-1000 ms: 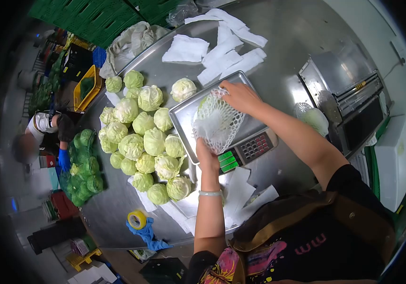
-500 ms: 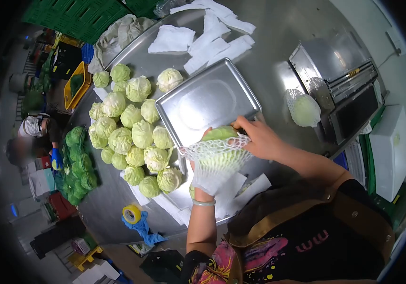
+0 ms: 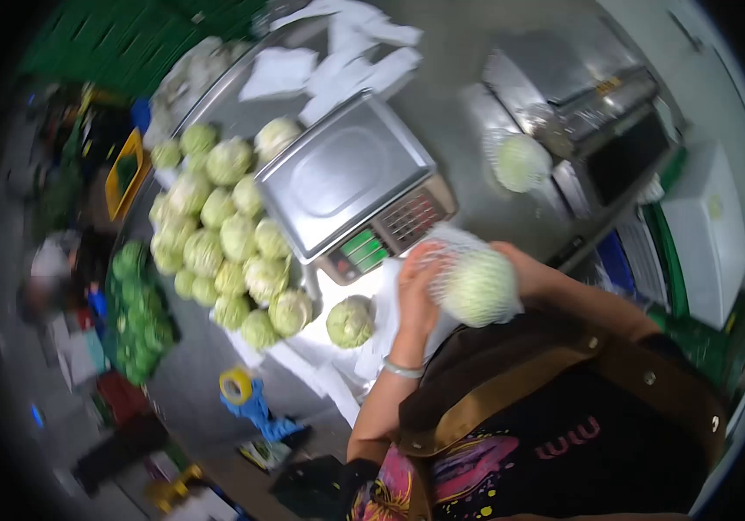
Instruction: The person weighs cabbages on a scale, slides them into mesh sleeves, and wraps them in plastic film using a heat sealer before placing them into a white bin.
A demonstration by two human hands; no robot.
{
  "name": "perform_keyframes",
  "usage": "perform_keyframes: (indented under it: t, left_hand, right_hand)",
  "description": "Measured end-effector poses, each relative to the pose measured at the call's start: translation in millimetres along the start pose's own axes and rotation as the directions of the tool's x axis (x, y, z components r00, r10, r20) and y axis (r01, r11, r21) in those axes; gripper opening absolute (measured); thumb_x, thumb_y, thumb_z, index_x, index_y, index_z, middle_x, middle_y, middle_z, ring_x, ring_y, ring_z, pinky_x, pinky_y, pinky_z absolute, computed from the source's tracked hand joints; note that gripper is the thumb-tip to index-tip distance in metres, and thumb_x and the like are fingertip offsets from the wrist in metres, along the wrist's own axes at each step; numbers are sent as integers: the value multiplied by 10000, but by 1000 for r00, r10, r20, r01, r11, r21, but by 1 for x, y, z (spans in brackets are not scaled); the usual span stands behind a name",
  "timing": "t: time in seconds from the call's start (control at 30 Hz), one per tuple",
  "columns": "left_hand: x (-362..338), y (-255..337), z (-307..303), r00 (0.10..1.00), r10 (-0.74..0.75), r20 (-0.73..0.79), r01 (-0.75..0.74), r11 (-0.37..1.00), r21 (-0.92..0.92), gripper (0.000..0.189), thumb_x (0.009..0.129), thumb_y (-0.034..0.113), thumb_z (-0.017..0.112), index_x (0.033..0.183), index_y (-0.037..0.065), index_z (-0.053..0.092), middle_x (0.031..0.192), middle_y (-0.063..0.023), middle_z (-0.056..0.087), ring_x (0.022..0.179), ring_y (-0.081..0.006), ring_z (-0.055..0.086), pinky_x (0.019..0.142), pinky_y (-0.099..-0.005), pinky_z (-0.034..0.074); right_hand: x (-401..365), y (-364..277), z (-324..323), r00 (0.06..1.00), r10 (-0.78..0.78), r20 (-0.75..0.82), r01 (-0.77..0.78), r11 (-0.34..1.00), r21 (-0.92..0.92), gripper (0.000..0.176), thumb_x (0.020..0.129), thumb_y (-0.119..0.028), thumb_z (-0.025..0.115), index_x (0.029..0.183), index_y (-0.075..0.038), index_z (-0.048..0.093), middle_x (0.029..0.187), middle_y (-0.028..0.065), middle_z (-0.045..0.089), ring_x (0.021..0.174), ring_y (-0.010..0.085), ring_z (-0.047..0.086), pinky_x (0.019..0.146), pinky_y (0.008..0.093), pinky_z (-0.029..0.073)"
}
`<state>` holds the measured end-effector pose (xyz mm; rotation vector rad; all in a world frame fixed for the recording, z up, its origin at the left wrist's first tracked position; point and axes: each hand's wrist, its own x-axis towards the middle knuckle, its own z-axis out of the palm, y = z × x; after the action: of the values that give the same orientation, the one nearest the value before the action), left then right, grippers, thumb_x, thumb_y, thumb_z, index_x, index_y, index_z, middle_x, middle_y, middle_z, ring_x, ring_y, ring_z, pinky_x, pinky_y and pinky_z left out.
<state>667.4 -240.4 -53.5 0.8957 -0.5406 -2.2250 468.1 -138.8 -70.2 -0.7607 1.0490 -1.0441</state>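
Observation:
A pale green cabbage [image 3: 482,288] in a white foam net sleeve is held close to my body, in front of the scale. My left hand [image 3: 418,291] grips it from the left, with the fingers partly inside or behind the net's loose end. On the other side my right hand [image 3: 522,266] holds the cabbage, its fingers mostly hidden behind it. Just beyond my hands stands a digital scale [image 3: 346,165] with a bare metal pan and a lit green display. A single unwrapped cabbage [image 3: 350,323] sits on the table left of my left hand.
Many bare cabbages [image 3: 238,236] are heaped left of the scale. A netted cabbage [image 3: 520,162] lies by a metal wrapping machine [image 3: 576,95] at right. White foam sleeves [image 3: 279,73] lie at the back; yellow tape [image 3: 235,385] lies near the left edge. Another person [image 3: 56,265] is at far left.
The cabbage in my hands has moved right and nearer my body, away from the scale. The net now covers most of it, and the scale's display has come into view.

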Motion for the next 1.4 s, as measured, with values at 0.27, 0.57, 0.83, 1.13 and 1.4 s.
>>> perform_keyframes:
  t: [0.27,0.57,0.83,1.13,1.4]
  left_hand:
    - [-17,76,-114,682,687,-252,-247,541,804,426,823,-33,637,1233,23,534,1092,-101,621,947,-178,599,844,-303,484]
    - [-56,191,-289,-18,833,-552,287,534,795,776,748,216,798,1345,-59,385,1375,-255,397,1269,-380,398,1078,-442,320]
    - [59,290,-289,178,968,-175,102,159,982,952,675,324,846,1386,-35,325,1373,-270,374,1292,-406,369,1077,-458,323]
    - [100,330,-288,287,918,-275,287,191,939,965,568,335,879,1366,53,414,1351,-255,426,1234,-373,446,1015,-444,403]
    - [72,284,-193,464,881,-87,-498,341,797,955,618,179,852,1416,47,345,1363,-142,420,1216,-266,457,1041,-378,385]
  right_hand:
    - [-37,-6,-116,862,411,-298,-185,801,570,473,967,-391,467,1253,-24,550,1144,147,642,1030,257,638,902,383,501]
    - [-23,4,-148,725,-214,-655,-540,415,-733,441,879,-317,626,1182,-4,552,1106,201,605,1039,362,569,896,394,433]
    - [54,-62,-14,936,-346,-59,8,189,-982,414,758,-69,673,1151,-30,551,1175,180,567,1121,372,515,959,431,421]
    - [94,-30,56,982,-39,187,191,140,-972,281,807,-141,626,1069,-44,597,1094,113,603,1018,314,565,868,410,486]
    - [128,-23,53,962,-80,262,271,143,-952,236,812,-128,611,1037,-59,594,1009,113,598,960,302,580,821,409,492]
